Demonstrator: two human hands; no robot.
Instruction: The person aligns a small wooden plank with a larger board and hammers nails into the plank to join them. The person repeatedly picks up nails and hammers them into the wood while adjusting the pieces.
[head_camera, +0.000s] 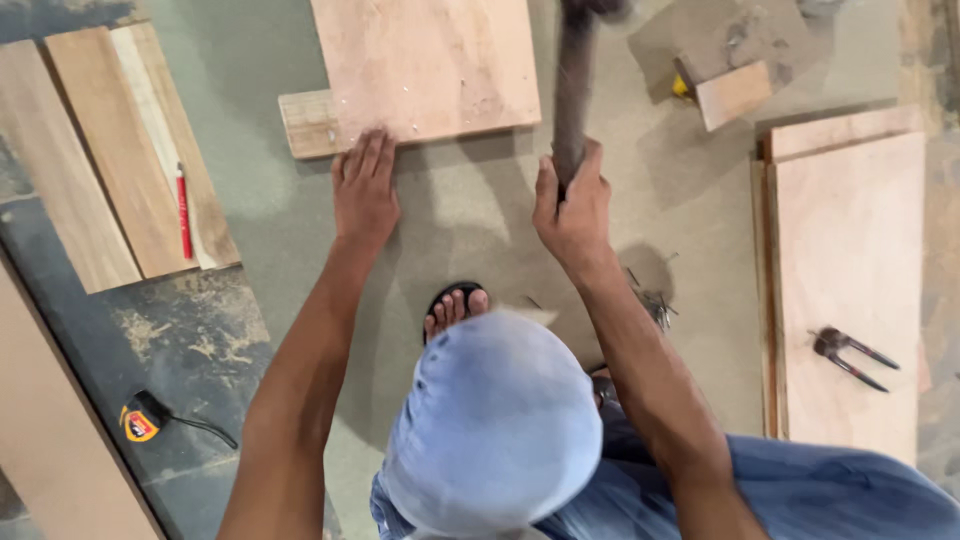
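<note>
Here, seen from above, a person crouches on a grey floor (470, 230) with one denim-clad knee (495, 420) filling the lower centre of the frame and a sandalled foot (455, 305) just above it. The left hand (365, 190) lies flat, fingers together and holding nothing, pressing on the near edge of a plywood board (425, 65) at upper centre, where a narrow wood strip (308, 123) juts out from under its left corner. The right hand (573, 205) is clenched around the dark handle of a hammer (572, 90), which rises blurred toward the top edge; its head is cut off from view.

The hammer looks heavy at the far end and rigid, best held low on the handle, as it is. The board appears stiff and flat, light enough to slide, so a palm at its edge steadies it.

A small heap of nails (655, 300) lies just right of the right forearm. At right, pincers (850, 355) rest on stacked plywood sheets (850, 260). At upper left a red pencil (183, 210) sits on planks (120, 160); a tape measure (140, 418) lies at lower left.
</note>
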